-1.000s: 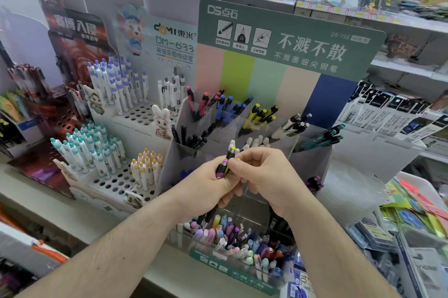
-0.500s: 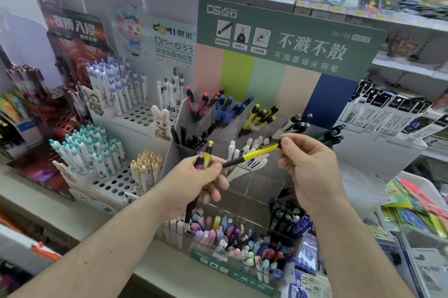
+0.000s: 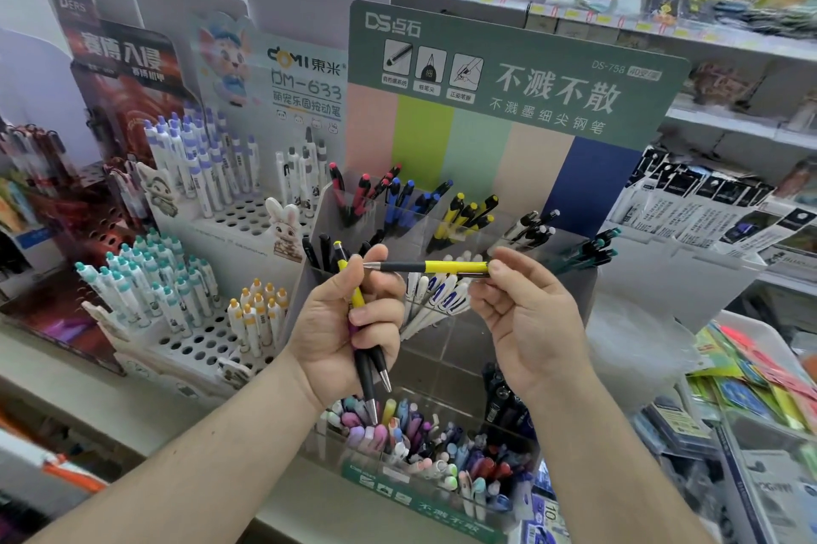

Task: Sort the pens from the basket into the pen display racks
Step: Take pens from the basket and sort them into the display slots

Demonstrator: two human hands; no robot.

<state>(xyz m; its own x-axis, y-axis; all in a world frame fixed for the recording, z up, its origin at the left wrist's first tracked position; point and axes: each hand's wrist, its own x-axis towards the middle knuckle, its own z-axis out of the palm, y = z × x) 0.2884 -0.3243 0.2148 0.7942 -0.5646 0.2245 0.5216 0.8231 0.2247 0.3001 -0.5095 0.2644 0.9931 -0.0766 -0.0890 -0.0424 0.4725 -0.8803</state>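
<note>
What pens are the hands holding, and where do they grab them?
The right hand pinches the yellow pen by its back end. The left hand grips two pens around their middles, tips down.

At the upper middle of the frame, the green header card of the clear pen rack reads "DS点石" at its top left, "不溅不散" in large white characters with "不溅墨细尖钢笔" beneath, and "DS-758" at its top right; the captions under its three icons are too small to read. To its left, the pale card with a cartoon animal bears "DOMI 東米", "DM-633" and "萌宠乐园按动笔". At the upper left, the dark red card shows "DERS", and the green strip at the bottom repeats "不溅不散".
</note>
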